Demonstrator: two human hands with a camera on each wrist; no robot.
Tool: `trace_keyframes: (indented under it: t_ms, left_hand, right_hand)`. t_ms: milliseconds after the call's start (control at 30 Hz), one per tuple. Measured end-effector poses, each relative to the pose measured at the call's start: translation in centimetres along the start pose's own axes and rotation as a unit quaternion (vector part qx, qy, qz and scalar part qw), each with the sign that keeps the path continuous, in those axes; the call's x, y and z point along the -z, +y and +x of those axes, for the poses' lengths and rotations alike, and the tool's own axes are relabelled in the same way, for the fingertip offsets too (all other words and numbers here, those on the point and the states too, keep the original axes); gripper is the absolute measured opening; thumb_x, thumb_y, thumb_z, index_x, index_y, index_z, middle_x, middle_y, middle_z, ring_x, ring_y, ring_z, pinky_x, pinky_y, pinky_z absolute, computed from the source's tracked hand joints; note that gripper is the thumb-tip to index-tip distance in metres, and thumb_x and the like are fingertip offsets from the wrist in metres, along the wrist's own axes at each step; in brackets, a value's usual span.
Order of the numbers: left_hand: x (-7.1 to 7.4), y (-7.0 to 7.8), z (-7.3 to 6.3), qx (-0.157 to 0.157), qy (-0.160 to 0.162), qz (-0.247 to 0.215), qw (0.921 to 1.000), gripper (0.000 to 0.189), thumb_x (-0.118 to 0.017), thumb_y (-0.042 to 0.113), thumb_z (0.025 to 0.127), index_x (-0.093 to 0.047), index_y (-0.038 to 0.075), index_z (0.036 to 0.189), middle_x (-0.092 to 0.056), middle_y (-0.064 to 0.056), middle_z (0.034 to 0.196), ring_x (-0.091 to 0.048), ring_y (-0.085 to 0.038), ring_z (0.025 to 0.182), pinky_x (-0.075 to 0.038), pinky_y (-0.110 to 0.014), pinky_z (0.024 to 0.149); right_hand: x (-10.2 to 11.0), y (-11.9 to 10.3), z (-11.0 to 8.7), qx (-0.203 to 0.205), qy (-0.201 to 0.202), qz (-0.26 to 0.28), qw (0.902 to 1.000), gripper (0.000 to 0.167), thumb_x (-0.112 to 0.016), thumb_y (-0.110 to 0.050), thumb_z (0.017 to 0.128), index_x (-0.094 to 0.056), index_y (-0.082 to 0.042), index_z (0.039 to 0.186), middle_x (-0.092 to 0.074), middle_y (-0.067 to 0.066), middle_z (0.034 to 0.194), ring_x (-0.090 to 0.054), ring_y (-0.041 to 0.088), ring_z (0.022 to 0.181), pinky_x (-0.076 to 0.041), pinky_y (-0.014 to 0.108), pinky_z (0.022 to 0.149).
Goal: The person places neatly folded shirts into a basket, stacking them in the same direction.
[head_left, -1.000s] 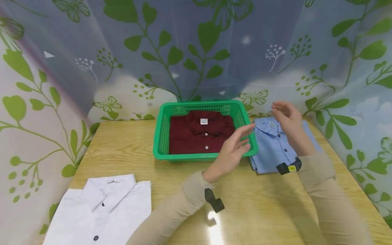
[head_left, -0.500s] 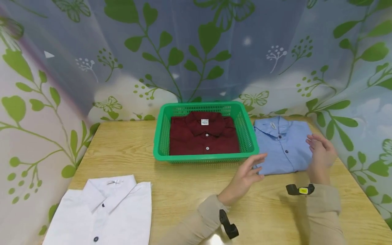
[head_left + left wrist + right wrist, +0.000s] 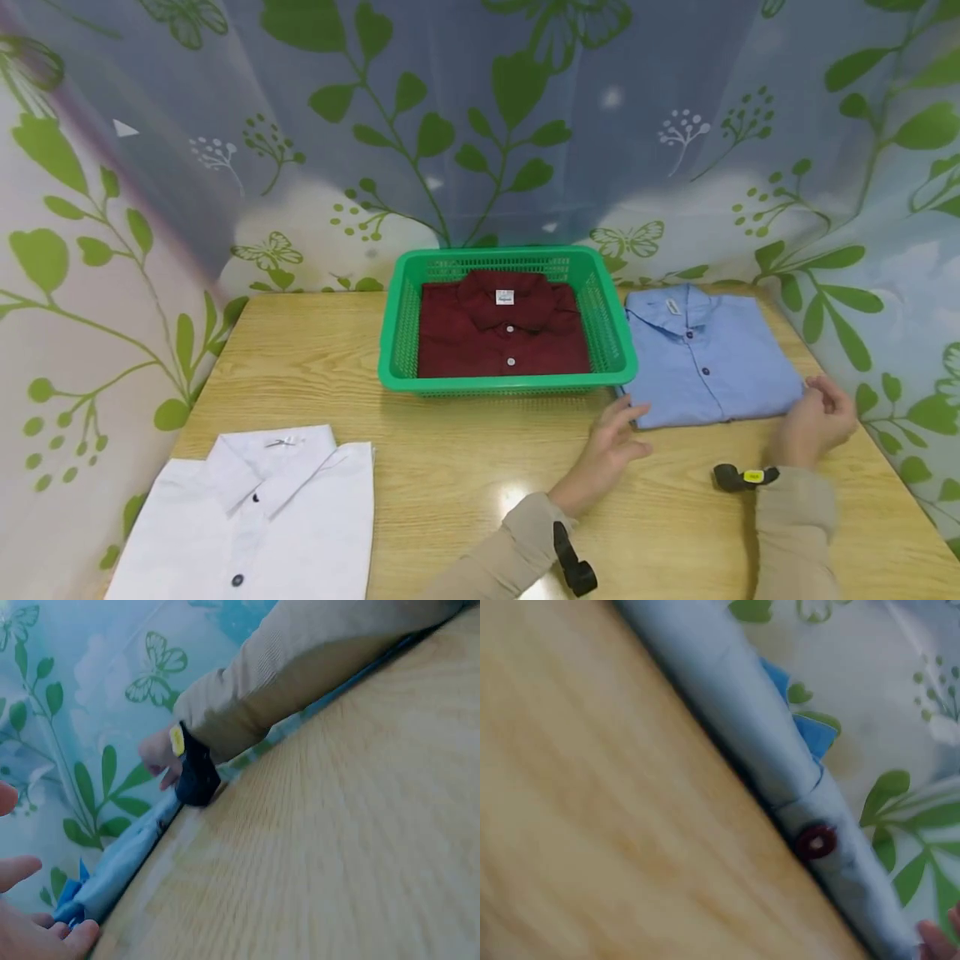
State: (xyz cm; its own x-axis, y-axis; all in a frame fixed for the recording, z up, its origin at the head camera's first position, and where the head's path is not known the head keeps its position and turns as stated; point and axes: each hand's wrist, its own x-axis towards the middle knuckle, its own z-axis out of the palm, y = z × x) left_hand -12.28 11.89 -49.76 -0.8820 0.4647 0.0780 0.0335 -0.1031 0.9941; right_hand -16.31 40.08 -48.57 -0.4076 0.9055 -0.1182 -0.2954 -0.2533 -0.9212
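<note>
A leaf-printed cloth [image 3: 480, 125] rose behind and at both sides of the wooden table [image 3: 450, 467]. On the table's near left lay a white shirt [image 3: 300, 517], its collar toward the back and its lower part cut off by the edge of the head view; it was well apart from both hands. The green basket [image 3: 502, 384] stood at the back, near the middle. Right beside it, on the table to its right, the blue shirt [image 3: 720, 367] lay folded flat with its collar up. Inside the basket was a dark red shirt [image 3: 468, 354], neatly folded, collar to the back.

The left hand [image 3: 606, 450] was near the blue shirt's lower left corner, fingers spread and thumb apart. The right hand [image 3: 813, 421] was at the lower right corner with bent fingers; whether it pinched the cloth could not be told.

Judging by how things lay, one shirt was already in the basket, the blue one looked folded but outside it, and the white one seemed yet untouched
</note>
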Motion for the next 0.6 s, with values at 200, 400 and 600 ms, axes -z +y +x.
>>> trace_keyframes:
  t_ms: [200,400,600]
  left_hand:
    - [0.9,-1.4,0.5,0.013,-0.003,0.053,0.9985,0.051,-0.061,0.011,0.093,-0.051,0.002,0.143,-0.029,-0.015,0.156,-0.059,-0.015,0.112,-0.046,-0.020,0.092]
    - [1.6,-1.8,0.5,-0.039,-0.059,0.215,0.9742,0.059,-0.060,0.020,0.097,-0.040,0.003,0.150,-0.042,-0.009,0.149,-0.051,-0.010,0.117,-0.042,-0.020,0.097]
    - [1.6,-1.9,0.2,-0.061,-0.052,0.239,0.9677,0.057,-0.060,0.018,0.097,-0.041,0.001,0.148,-0.046,-0.010,0.145,-0.053,-0.011,0.116,-0.041,-0.019,0.098]
  right_hand:
    - [1.1,1.5,0.7,0.030,-0.016,-0.053,0.9980,0.022,-0.056,0.004,0.091,-0.067,-0.001,0.109,-0.060,0.002,0.105,-0.053,0.008,0.098,-0.039,0.015,0.085]
    - [1.5,2.0,0.8,0.062,-0.032,-0.181,0.9810,0.024,-0.058,0.000,0.086,-0.068,-0.010,0.105,-0.056,-0.006,0.096,-0.049,0.005,0.092,-0.034,0.017,0.086]
    - [2.2,2.2,0.7,0.085,-0.015,-0.214,0.9729,0.028,-0.052,0.003,0.083,-0.071,-0.011,0.099,-0.053,-0.006,0.088,-0.046,0.003,0.081,-0.033,0.018,0.078]
